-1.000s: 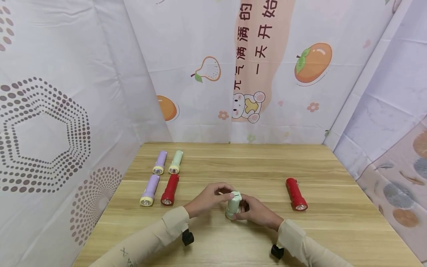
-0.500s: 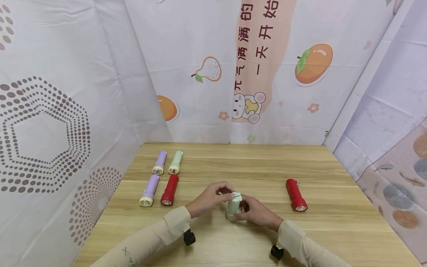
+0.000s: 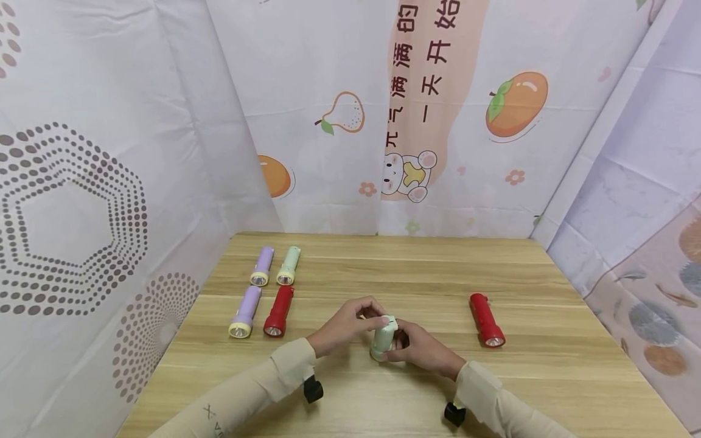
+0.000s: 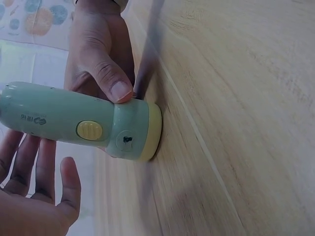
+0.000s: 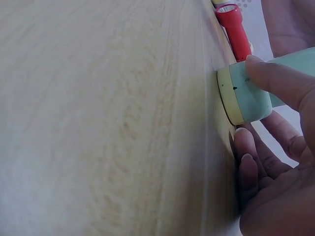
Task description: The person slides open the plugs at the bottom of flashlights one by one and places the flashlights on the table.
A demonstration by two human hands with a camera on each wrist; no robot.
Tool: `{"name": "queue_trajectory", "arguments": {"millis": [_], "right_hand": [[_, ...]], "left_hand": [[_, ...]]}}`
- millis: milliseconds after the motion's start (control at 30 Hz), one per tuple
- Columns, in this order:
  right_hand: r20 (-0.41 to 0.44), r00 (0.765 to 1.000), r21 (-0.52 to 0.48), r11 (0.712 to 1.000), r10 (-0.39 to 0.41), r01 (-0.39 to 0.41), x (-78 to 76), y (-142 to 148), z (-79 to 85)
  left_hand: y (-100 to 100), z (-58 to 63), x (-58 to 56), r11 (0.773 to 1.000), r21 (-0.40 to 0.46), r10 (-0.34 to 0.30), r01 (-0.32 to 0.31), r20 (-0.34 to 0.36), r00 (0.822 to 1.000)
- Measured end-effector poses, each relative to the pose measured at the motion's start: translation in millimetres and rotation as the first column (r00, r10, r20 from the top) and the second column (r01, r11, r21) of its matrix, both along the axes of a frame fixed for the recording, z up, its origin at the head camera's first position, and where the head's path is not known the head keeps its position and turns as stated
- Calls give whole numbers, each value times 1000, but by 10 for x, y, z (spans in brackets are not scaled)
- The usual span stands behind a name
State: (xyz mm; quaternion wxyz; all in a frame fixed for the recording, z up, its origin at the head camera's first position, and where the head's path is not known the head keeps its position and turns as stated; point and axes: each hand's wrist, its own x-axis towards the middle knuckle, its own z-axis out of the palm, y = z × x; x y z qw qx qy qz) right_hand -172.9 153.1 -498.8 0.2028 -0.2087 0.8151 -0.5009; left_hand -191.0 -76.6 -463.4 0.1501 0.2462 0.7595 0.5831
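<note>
A pale green flashlight (image 3: 382, 344) with a cream rim stands head down on the wooden table, held between both hands. My left hand (image 3: 348, 324) grips its upper end, thumb near the top and fingers on the far side. Lower down, my right hand (image 3: 426, 349) pinches the body near the head. In the left wrist view, the right thumb presses just above the rim of the flashlight (image 4: 54, 110), whose cream switch faces the camera. From the right wrist, the rim of the flashlight (image 5: 233, 96) touches the tabletop; its upper end is cut off there.
At the left lie two purple flashlights (image 3: 263, 265) (image 3: 246, 311), another pale green flashlight (image 3: 289, 264) and a red flashlight (image 3: 280, 310). A second red flashlight (image 3: 485, 318) lies to the right. Printed cloth (image 3: 306, 182) hangs behind the table (image 3: 405, 274).
</note>
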Motion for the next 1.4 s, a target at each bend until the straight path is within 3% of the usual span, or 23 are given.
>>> {"name": "queue_trajectory", "arguments": {"millis": [1100,1400], "right_hand": [[-18,1000,26,1000,-17,17,-3,-11,-19],[-2,1000,18,999,-27,27,0,-11,-13]], "left_hand": [[89,30,-8,999,-8,42,-42,12,999],[23,-59,-17,999,-24,26,-27,-72,997]]}}
